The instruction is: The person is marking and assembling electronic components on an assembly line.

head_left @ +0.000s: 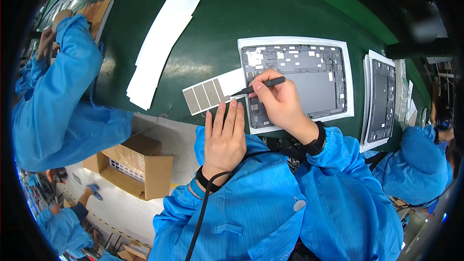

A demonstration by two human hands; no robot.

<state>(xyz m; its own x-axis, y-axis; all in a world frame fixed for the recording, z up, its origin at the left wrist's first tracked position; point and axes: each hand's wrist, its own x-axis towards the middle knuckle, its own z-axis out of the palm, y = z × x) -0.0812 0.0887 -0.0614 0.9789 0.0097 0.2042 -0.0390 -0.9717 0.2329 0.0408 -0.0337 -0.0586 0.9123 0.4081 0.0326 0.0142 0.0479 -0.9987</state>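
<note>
My right hand [279, 97] grips a pair of black tweezers [267, 83], their tips pointing left at the end of a white backing strip. On that strip [232, 80] sit several grey rectangular adhesive pads [205, 94]. My left hand [224, 137] lies flat with fingers stretched out, its fingertips at the strip's near edge. Just right of the strip, a dark grey tablet housing [309, 84] with small white stickers rests on a white sheet [349, 97]. The right hand covers part of the housing's left side.
Overlapping white paper strips [162, 50] lie to the left on the green table [210, 24]. Another housing [383, 99] on white sheets is at the right. An open cardboard box [157, 171] stands below the table edge. Co-workers in blue sleeves [79, 50] sit on both sides.
</note>
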